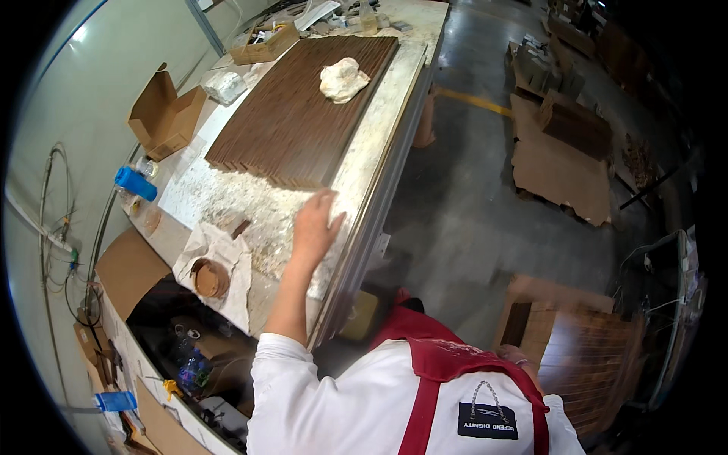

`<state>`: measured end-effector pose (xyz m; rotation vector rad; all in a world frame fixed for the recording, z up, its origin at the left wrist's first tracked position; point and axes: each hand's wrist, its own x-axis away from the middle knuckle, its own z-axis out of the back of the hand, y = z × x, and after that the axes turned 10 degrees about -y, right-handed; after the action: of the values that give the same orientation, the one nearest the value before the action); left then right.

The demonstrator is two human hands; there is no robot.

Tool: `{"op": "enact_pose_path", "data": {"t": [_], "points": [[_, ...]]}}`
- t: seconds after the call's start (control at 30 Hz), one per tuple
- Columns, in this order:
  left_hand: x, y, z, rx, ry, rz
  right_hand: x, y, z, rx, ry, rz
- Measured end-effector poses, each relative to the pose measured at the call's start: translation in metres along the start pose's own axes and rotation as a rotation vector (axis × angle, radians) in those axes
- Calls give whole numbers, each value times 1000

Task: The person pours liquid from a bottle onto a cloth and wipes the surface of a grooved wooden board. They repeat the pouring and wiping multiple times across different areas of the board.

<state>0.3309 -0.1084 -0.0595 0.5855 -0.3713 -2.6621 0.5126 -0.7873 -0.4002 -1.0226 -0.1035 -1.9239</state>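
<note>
My left hand (315, 227) is over the dusty white worktable (371, 167), just off the near end of a brown slatted wood panel (296, 114). Its fingers are stretched out, the thumb apart, and nothing shows in it. On the panel's far right part lies a crumpled cream cloth (343, 80). Left of my forearm, a round tub of brown paste (210, 278) sits on white cloth or paper (236, 292), with a small brown piece (240, 229) beside it. My right hand (516, 355) shows partly beyond the red apron, blurred, its fingers hidden, near stacked brown wood (584, 353).
An open cardboard box (171, 117), a blue bottle (136, 183) and a tool box (265, 44) line the table's left and far sides. Beneath the near left corner is a cluttered dark bin (182, 334). Flattened cardboard (557, 167) and wood panels lie on the grey floor to the right.
</note>
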Motion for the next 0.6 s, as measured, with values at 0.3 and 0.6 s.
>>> {"op": "enact_pose_path", "data": {"t": [0.3,0.6], "points": [[-145,-75,-64,-242,-114,417,-103,-62,278,-80,-71,-311],[-167,-81,-93,-343,-333,458,-250,-147,602,-497,288,-67]]}}
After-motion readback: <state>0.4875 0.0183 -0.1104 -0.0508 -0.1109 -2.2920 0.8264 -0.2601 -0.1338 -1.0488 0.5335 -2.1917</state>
